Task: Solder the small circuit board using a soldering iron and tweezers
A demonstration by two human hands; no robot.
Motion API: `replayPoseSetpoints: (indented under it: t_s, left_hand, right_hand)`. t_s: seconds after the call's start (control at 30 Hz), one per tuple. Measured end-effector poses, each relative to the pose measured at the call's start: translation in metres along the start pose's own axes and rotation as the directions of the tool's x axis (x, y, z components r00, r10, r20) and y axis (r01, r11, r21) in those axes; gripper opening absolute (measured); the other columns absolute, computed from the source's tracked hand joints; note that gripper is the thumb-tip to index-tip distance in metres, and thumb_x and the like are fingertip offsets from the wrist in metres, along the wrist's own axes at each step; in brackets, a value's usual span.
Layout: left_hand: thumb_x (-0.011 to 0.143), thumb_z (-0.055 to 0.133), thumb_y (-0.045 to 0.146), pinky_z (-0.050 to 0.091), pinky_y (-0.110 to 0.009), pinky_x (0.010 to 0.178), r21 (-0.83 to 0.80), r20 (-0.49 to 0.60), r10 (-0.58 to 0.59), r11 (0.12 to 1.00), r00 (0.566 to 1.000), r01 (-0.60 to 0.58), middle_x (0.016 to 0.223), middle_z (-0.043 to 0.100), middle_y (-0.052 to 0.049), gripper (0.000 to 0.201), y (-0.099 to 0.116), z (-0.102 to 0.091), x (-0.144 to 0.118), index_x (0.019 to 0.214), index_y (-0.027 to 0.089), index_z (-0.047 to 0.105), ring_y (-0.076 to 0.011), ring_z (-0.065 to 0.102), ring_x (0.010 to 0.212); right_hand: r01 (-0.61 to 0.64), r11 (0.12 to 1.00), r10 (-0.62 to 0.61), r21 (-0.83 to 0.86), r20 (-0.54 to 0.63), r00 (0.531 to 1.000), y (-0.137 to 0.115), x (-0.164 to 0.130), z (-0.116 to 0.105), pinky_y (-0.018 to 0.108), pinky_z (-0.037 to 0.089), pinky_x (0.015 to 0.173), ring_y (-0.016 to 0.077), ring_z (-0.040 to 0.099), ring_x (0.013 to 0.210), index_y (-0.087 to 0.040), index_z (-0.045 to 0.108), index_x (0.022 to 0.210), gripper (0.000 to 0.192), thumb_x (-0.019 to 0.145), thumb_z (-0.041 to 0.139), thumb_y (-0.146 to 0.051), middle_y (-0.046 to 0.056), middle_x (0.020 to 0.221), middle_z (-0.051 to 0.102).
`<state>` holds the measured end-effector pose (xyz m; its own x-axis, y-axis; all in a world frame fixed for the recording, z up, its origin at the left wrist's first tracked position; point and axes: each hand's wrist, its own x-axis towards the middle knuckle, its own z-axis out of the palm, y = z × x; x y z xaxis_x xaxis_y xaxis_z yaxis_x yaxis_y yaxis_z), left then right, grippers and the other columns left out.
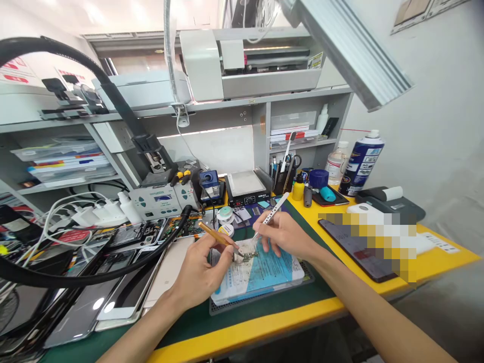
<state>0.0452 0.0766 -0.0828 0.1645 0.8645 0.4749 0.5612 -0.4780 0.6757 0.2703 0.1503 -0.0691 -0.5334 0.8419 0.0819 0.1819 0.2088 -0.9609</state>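
My left hand (202,272) is closed around a slim gold-brown pen-like tool (212,232), whose kind I cannot make out; its tip points down at a small green circuit board (248,256). In my right hand (283,234), white tweezers with a row of holes (275,209) are pinched, their points close above the board from the right. Whether either tip touches it is too small to tell. Beneath the board lies a blue-and-white printed pad (278,276), stained around the middle, resting on a dark perforated mat (223,308).
Several phones (124,297) and a thick black hose (124,280) lie on the left. Behind are a hot-air station (161,201), a heating plate (246,184) and solder reels (225,216). To the right, a phone (357,249) and a spray can (361,164) are on the yellow border.
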Motion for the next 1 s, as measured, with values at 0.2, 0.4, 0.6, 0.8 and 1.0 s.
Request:
replayPoseSetpoints:
  t_s: [0.2,0.4,0.6,0.8,1.0]
  left_hand:
    - [0.098,0.052,0.041,0.056,-0.03,0.079,0.029,-0.113,-0.063,0.997,0.992,0.067,0.094,0.074,-0.005,0.025,-0.005,-0.003,0.003,0.101,0.019,0.063,-0.0191,0.07,0.088]
    - [0.099,0.043,0.048,0.053,-0.03,0.082,0.197,-0.145,-0.099,0.972,0.984,0.127,0.092,0.071,-0.006,0.033,-0.011,-0.028,0.012,0.101,0.018,0.057,-0.0191,0.068,0.086]
    - [0.089,0.055,0.039,0.036,-0.028,0.055,0.516,0.096,-0.269,0.837,0.958,0.183,0.062,0.063,-0.001,0.024,-0.009,-0.069,0.013,0.074,0.021,0.061,-0.0195,0.059,0.057]
    - [0.074,0.067,0.027,0.042,-0.033,0.061,0.726,0.157,-0.428,0.661,0.89,0.19,0.075,0.072,-0.012,0.011,-0.015,-0.045,0.013,0.067,0.019,0.065,-0.0336,0.07,0.074]
    - [0.093,0.056,0.036,0.054,-0.043,0.078,0.702,-0.025,-0.341,0.663,0.94,0.26,0.098,0.075,-0.016,0.032,0.028,-0.066,0.001,0.112,0.014,0.069,-0.0336,0.072,0.091]
  right_hand:
    - [0.002,0.988,-0.036,-0.157,-0.212,0.977,0.002,0.005,-0.004,0.024,0.036,0.042,0.0111,0.042,0.037,-0.022,0.043,0.079,0.044,0.098,0.044,-0.062,-0.003,0.05,0.055]
    - [-0.087,0.854,-0.153,-0.513,-0.407,0.9,0.01,0.007,-0.016,0.03,0.032,0.057,0.0185,0.053,0.06,-0.023,0.036,0.073,0.043,0.101,0.038,-0.054,0.002,0.064,0.054]
    - [-0.234,0.638,-0.107,-0.734,-0.385,0.917,0.024,0.011,-0.034,0.032,0.032,0.061,0.025,0.061,0.07,-0.02,0.043,0.062,0.039,0.089,0.064,-0.041,0.008,0.065,0.059]
    - [-0.304,0.618,-0.052,-0.725,-0.423,0.905,0.03,0.019,-0.032,0.036,0.045,0.075,0.026,0.066,0.084,-0.014,0.062,0.073,0.03,0.086,0.072,-0.039,0.012,0.082,0.069]
    - [-0.101,0.818,-0.244,-0.566,-0.501,0.83,-0.003,-0.022,-0.04,0.038,0.049,0.089,0.0236,0.063,0.102,-0.013,0.067,0.116,0.032,0.101,0.053,-0.039,0.014,0.114,0.067]
